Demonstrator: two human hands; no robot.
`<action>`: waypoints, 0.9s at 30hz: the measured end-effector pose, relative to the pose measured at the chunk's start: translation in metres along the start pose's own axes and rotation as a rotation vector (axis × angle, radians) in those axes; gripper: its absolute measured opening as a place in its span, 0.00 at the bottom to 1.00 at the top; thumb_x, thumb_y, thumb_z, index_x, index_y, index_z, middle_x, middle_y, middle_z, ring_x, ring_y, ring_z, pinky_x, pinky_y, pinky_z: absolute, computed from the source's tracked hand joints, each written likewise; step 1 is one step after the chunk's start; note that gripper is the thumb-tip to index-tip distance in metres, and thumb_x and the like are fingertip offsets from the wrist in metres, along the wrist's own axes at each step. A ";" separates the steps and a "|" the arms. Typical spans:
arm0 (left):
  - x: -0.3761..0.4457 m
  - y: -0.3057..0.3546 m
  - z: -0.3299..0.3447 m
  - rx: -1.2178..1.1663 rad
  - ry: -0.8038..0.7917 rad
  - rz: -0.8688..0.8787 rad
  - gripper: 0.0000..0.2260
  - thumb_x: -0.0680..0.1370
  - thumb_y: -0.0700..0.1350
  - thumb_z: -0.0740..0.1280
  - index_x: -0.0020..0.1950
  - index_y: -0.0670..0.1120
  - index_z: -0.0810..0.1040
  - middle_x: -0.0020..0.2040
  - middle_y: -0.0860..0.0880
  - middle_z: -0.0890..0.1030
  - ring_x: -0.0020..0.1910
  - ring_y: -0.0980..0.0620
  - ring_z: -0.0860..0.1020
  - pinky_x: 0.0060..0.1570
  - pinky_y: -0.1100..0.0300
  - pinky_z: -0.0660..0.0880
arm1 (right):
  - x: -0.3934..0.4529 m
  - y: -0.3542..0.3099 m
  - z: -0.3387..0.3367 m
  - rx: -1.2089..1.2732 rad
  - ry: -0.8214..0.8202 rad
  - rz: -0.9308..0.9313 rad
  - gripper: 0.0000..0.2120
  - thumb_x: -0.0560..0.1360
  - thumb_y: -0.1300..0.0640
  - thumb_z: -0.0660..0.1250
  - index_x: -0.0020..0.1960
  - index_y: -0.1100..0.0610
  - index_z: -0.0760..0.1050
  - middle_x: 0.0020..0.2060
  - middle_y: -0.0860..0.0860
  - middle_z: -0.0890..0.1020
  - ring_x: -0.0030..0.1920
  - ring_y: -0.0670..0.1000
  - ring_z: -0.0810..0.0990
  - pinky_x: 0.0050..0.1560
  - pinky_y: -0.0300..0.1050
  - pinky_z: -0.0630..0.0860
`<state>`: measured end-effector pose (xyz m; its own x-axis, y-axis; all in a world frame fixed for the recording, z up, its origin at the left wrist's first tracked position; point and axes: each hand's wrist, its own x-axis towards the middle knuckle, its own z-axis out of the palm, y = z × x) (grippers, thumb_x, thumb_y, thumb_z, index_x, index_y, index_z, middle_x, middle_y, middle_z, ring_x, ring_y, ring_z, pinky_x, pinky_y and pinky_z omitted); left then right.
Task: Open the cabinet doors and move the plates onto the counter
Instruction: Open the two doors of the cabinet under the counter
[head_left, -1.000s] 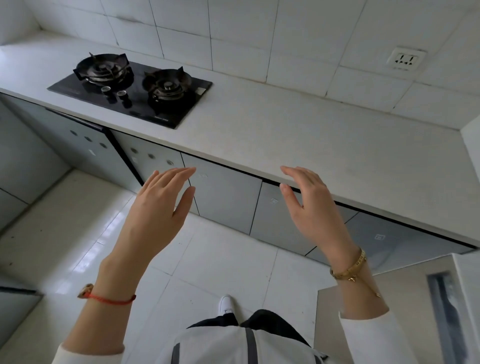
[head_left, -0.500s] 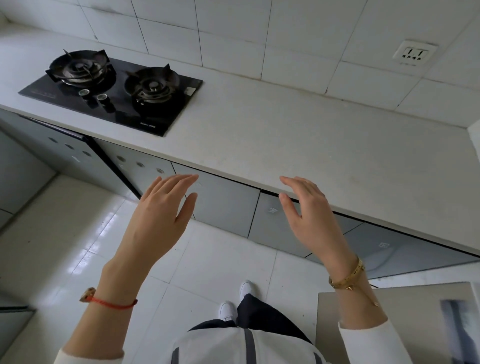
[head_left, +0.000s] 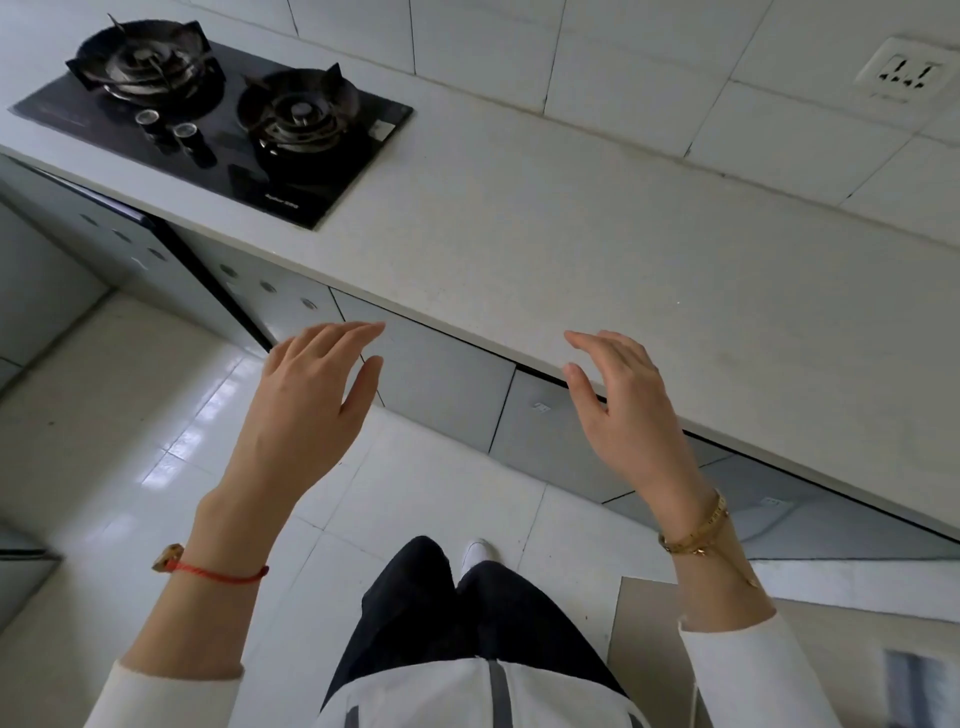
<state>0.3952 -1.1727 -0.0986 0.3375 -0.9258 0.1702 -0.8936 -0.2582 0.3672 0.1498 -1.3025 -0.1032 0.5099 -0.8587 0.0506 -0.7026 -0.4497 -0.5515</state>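
White counter (head_left: 597, 249) over shut grey cabinet doors (head_left: 447, 384) — both hands' fingers (head_left: 358, 332) relaxed, empty.

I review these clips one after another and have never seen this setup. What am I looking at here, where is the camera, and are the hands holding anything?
No machine here: a person wears a wide-angle camera on the head, looking down past their own arms. The left hand and right hand are both empty, fingers relaxed, raised in front of the counter. A black two-burner stove is set into it at the left; a wall socket sits above. Below the edge are grey cabinet doors, all closed. No plates are visible.
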 end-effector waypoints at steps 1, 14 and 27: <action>0.001 -0.002 0.006 0.004 -0.001 -0.004 0.16 0.81 0.48 0.59 0.68 0.47 0.74 0.63 0.48 0.79 0.65 0.45 0.74 0.67 0.47 0.65 | 0.001 0.005 0.005 0.001 0.000 -0.004 0.17 0.81 0.54 0.58 0.69 0.56 0.71 0.65 0.52 0.76 0.71 0.51 0.67 0.72 0.52 0.64; -0.010 -0.064 0.156 0.023 -0.007 0.025 0.16 0.82 0.48 0.59 0.68 0.48 0.73 0.64 0.50 0.78 0.65 0.46 0.74 0.65 0.51 0.65 | 0.006 0.093 0.149 -0.021 0.054 -0.053 0.17 0.81 0.55 0.59 0.68 0.58 0.71 0.62 0.53 0.78 0.68 0.52 0.70 0.71 0.51 0.65; -0.049 -0.164 0.375 0.033 0.065 0.087 0.16 0.82 0.47 0.59 0.69 0.48 0.73 0.64 0.50 0.78 0.65 0.46 0.74 0.64 0.53 0.64 | 0.008 0.215 0.345 -0.078 0.207 -0.132 0.17 0.81 0.54 0.59 0.68 0.58 0.72 0.63 0.54 0.78 0.69 0.55 0.70 0.71 0.54 0.65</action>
<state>0.4144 -1.1882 -0.5099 0.2755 -0.9256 0.2596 -0.9292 -0.1872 0.3186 0.1738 -1.3209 -0.5086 0.4933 -0.8196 0.2914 -0.6771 -0.5721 -0.4629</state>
